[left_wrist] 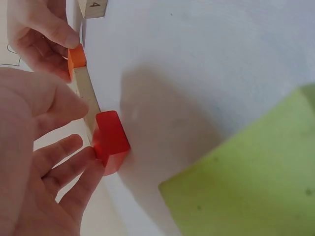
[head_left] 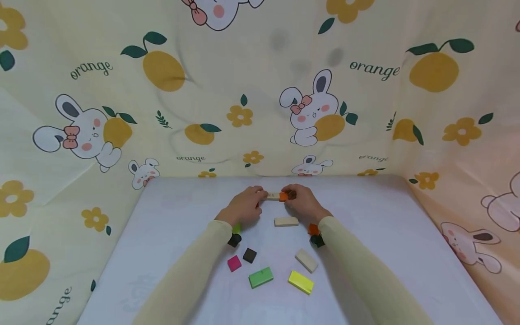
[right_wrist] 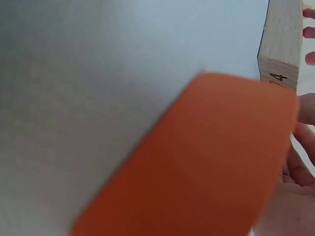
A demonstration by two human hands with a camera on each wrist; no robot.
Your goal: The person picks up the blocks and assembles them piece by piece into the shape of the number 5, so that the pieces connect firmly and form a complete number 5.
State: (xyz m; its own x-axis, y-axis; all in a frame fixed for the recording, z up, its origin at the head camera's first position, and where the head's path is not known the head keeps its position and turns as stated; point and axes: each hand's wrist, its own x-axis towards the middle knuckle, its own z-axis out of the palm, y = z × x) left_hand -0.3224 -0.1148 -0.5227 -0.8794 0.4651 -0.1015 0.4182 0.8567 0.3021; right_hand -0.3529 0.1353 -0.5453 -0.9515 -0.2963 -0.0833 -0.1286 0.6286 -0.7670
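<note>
My left hand (head_left: pixel 246 205) lies over the left end of a pale wooden block (head_left: pixel 272 196) near the back of the table. Two of its fingertips touch the end of a red block (left_wrist: pixel 112 140), while its thumb overlaps the wooden block in the left wrist view. At the wooden block's other end, my right hand (head_left: pixel 304 201) pinches a small orange block (left_wrist: pixel 76 58) between thumb and fingers. Another pale wooden block (head_left: pixel 286 221), marked with a 4 on its end, lies closer to the person.
A lime block (head_left: pixel 236 229) and an orange-red block (head_left: pixel 313 229) lie beside the wrists. Toward the front are a magenta cube (head_left: pixel 234 263), a dark cube (head_left: pixel 249 255), a green block (head_left: pixel 261 277), a yellow block (head_left: pixel 300 282) and a wooden block (head_left: pixel 306 260). Patterned cloth (head_left: pixel 260 99) surrounds the white table.
</note>
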